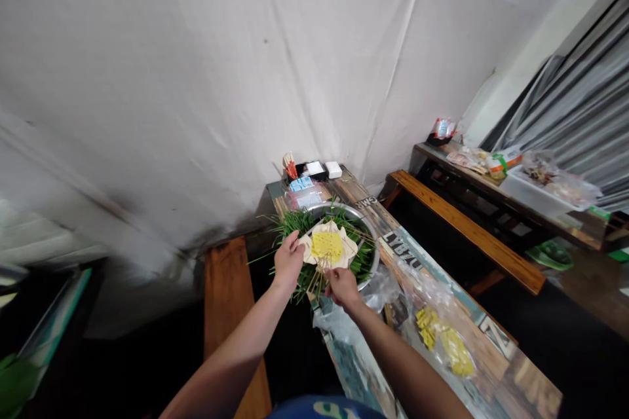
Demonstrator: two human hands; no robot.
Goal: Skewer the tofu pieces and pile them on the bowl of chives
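Note:
A large metal basin (375, 236) full of long green chives (295, 222) stands at the near end of a narrow table. Over the greens lies a pale, wavy-edged flat stack (348, 250), topped by a square of yellow pieces (326, 245) with small dark marks. My left hand (289, 258) is closed at the left edge of the pale stack, thumb and fingers together. Just below the yellow square, my right hand (343, 286) pinches a few thin skewers (322, 268). More skewers fan out among the greens; the fingertips are too small to see clearly.
Clear plastic bags with yellow pieces (457, 350) lie on the table (531, 383) to the right. Behind the basin are plastic packets (302, 193) and a white box (333, 170). Wooden benches (228, 314) flank the table. A second table holds a plastic tub (533, 193).

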